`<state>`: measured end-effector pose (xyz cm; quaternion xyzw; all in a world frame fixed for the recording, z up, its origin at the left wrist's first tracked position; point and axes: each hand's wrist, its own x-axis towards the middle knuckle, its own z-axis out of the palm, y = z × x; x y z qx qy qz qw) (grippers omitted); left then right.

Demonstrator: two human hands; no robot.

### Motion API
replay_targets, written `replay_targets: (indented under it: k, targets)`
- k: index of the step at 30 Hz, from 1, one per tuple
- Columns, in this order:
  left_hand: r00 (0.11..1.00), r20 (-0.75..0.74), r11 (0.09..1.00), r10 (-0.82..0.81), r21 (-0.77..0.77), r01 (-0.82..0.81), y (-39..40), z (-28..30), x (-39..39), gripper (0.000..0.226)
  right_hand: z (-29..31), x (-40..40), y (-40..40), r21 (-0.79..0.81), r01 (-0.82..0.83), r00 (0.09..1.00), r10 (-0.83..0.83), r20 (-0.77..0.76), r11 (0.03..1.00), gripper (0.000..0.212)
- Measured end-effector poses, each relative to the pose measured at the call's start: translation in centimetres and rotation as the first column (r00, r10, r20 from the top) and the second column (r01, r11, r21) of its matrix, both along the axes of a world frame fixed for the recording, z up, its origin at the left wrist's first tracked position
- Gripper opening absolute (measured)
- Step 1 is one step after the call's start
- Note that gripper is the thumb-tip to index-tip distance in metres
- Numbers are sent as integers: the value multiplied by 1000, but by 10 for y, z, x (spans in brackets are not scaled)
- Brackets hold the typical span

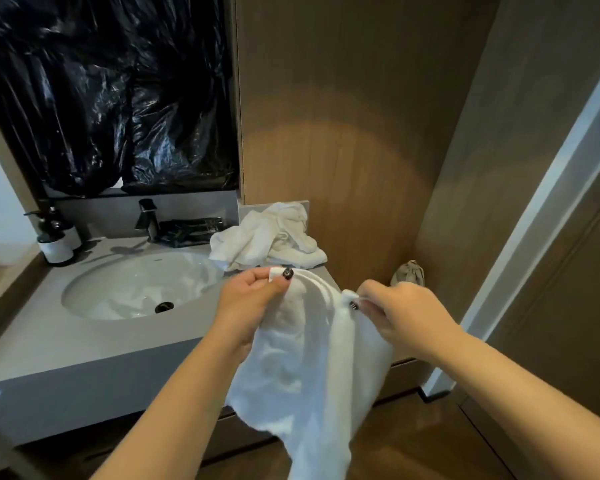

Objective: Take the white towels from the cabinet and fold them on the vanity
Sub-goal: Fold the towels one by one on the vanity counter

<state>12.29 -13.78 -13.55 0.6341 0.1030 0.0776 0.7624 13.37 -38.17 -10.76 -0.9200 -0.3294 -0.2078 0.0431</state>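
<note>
Two hands, left (250, 299) and right (400, 311), pinch a white terry towel's (312, 368) top corners at the grey vanity's (84, 355) right edge. Crumpled white towels (267, 237) lie beside the oval basin (132, 289).

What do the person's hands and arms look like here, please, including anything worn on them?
Both forearms are bare, with no sleeves, watch or bracelet in view. The left hand and the right hand wear no gloves. The thumbnails that show carry dark polish with a slight sparkle. No rings can be seen.
</note>
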Motion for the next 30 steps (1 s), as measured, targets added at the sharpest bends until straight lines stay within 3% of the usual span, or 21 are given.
replay_targets:
  k: [3,5,8,11,14,18,23,30]
  targets:
    - [995,-12,995,104,4,-104,1,-11,-12,11,-16,23,-24,66,224,963,-231,138,972,26]
    - [990,-38,990,138,2,-138,4,-14,-14,14,-28,33,-35,90,249,949,-262,179,964,29]
    - [981,-90,985,171,19,-170,1,-11,-7,16,-39,48,-37,91,116,962,-135,240,989,20]
    - [975,-100,980,197,0,-198,-9,-4,4,17,-30,53,-37,154,11,991,-31,131,988,16]
    - [975,-60,977,212,-9,-213,-25,1,15,13,-18,49,-39,167,-192,981,184,65,967,4]
    - [980,-69,980,184,-65,-189,-54,1,19,12,-10,35,-35,337,-356,913,401,-72,872,15]
    - [998,-49,997,38,-62,-41,-77,0,7,18,-15,30,-11,504,-329,897,431,-96,799,16]
    - [993,-16,985,-119,-130,116,-85,12,-2,21,-11,36,-2,758,-211,900,426,-96,617,12]
